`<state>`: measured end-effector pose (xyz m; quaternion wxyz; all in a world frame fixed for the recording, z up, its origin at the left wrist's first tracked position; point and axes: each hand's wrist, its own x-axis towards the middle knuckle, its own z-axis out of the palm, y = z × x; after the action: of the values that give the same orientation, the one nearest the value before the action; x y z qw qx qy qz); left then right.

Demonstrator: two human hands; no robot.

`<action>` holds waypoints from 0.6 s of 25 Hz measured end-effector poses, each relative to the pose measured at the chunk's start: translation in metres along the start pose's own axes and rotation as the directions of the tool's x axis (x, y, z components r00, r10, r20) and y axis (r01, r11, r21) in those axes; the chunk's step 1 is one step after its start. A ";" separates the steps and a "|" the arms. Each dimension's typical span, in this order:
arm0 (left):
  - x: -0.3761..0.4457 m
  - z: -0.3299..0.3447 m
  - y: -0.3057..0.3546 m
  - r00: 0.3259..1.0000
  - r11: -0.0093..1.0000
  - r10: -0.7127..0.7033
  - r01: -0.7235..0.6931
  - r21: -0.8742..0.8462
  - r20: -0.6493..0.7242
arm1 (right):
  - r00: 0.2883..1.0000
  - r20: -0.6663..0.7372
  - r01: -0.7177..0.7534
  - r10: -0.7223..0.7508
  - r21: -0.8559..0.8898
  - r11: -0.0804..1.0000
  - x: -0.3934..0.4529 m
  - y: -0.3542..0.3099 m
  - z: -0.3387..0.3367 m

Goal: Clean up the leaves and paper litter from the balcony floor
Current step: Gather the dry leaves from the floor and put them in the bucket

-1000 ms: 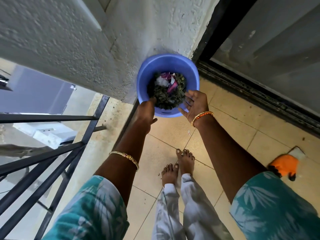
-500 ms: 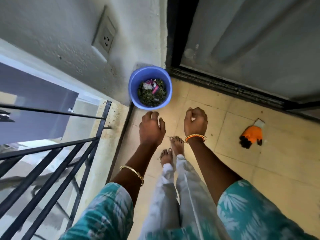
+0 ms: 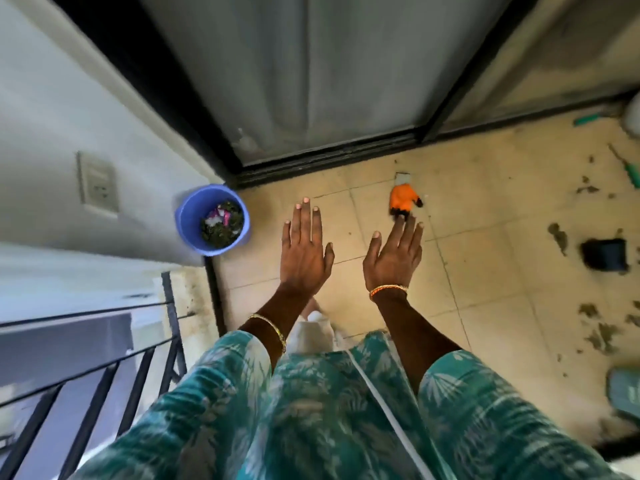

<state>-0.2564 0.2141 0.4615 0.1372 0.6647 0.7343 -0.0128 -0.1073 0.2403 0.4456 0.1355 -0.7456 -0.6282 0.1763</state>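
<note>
A round blue plastic bucket stands in the floor's far left corner, where the pale rough-plastered wall meets the black door track. Inside it lies a heap of dark green leaves with scraps of white and pink paper on top, filling only the bottom.

The balcony floor is laid with cream square tiles, smooth and a little stained. Toward its right edge more dark leaf bits lie scattered in small flat patches (the view is blurred there, so their exact shapes cannot be told). A dark square drain sits among them. Near the door track lies a small orange thing with black ends, soft-looking, with a white scrap at its far end.

Both hands hover palm-down above the tiles, well apart from the bucket. The left hand has its 4 fingers straight and close together, thumb out to the side; its grip is spread flat and holds nothing. The right hand is likewise flat with fingers straight, empty, its fingertips in line with the orange thing's near end; whether they touch it cannot be told. Each wrist carries a thin gold bangle. Black metal railing bars run along the floor's left edge.
</note>
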 end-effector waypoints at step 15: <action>-0.079 -0.031 0.319 0.739 0.716 0.672 -0.667 0.206 0.056 | 0.815 -0.372 -0.455 0.444 0.062 0.888 -0.105 0.241 -0.207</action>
<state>0.0564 0.1803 0.5608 0.0525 0.8958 0.4400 -0.0331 0.1810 0.0991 0.5399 0.1964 -0.8943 -0.3992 0.0478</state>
